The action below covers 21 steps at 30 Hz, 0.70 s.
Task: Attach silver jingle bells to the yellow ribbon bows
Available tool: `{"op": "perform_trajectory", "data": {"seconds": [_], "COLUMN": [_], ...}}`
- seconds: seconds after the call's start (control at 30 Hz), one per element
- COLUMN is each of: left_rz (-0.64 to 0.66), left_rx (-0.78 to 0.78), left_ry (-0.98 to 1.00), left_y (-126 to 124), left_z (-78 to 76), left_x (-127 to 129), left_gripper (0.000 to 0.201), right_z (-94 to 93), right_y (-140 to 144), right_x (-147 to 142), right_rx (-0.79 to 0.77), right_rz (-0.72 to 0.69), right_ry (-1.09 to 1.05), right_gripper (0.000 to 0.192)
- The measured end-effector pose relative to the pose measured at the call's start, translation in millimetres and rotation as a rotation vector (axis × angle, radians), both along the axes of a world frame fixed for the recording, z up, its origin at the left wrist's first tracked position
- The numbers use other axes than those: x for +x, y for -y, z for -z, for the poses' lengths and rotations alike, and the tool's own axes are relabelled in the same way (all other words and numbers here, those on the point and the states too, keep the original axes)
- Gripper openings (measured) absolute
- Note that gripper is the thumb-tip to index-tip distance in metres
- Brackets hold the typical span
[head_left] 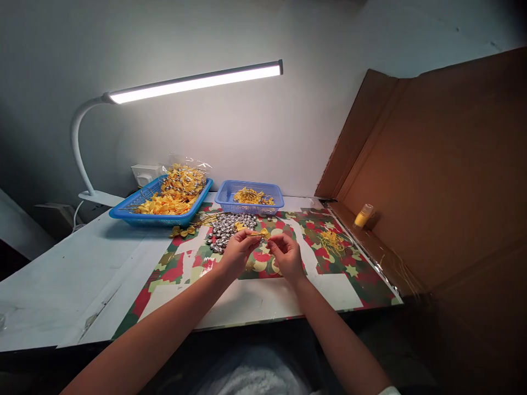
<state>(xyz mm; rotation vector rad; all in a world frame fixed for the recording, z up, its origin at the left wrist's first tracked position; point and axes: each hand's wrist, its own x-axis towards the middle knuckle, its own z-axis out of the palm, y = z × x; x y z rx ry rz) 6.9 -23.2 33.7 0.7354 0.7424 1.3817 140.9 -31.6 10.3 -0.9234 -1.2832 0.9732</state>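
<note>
arms: bare to elbows | right sleeve (389, 390): white edge

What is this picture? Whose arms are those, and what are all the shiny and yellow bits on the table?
The picture comes from a camera worn on a person's head, looking down, so the two bare arms are that person's own. The left hand and right hand together pinch a small yellow ribbon bow with their fingers. Below lies a red and green patterned mat. On it sits a heap of small silver bells. Behind stand a large blue plastic tray of yellow bows and a small blue basket with more yellow pieces. A white desk lamp shines above.
</note>
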Motion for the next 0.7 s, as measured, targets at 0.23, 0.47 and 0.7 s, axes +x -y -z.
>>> {"op": "perform_trajectory", "data": {"seconds": [0.23,0.47,0.7], "left_rz": [0.035,0.157,0.272], "left_rx": [-0.015,-0.088,-0.209], "left_ry": [-0.007,0.03,0.049], "left_y": [2.3,-1.3,-6.9], "left_z": [-2.2,0.2,1.9], "left_x": [0.4,-2.2,-8.2], "left_gripper": [0.021,0.012,0.008], "right_z": [0.2,-3.0,-5.5], "right_y": [-2.7,-5.6,-5.5], "right_x": [-1.9,-0.4,3.3], "right_rx": [-0.013,-0.077,-0.104], "right_rz": [-0.035,-0.08,-0.12], "right_ry": [-0.043,-0.095,-0.072], "right_gripper": [0.026,0.036,0.037]}}
